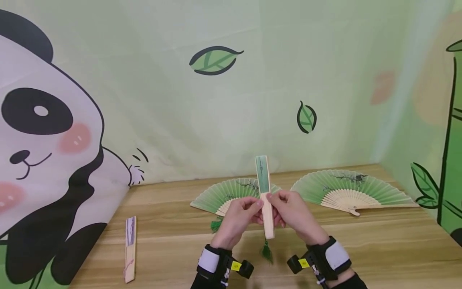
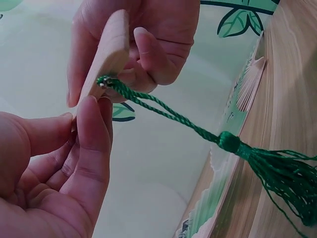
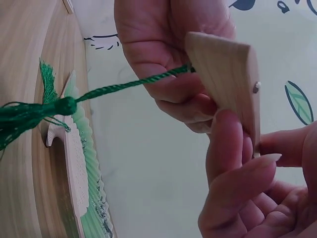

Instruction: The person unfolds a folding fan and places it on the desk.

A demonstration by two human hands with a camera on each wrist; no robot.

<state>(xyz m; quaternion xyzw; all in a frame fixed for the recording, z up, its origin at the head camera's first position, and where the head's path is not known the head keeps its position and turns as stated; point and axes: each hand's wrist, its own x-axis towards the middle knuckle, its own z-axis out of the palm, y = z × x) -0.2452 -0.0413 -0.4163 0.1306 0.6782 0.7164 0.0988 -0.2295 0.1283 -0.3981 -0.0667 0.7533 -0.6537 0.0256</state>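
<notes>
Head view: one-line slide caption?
Both hands, left hand and right hand, hold closed fan upright above table.

A folded fan (image 1: 266,196) stands upright between the left hand (image 1: 240,218) and the right hand (image 1: 294,214), above the table (image 1: 379,245), its tassel (image 1: 266,251) hanging below. Behind the hands, one open fan (image 1: 225,194) lies on the table, and a second open fan (image 1: 351,192) lies to its right. Another closed fan (image 1: 130,248) lies on the table well to the left, near the wall (image 1: 216,100).
</notes>
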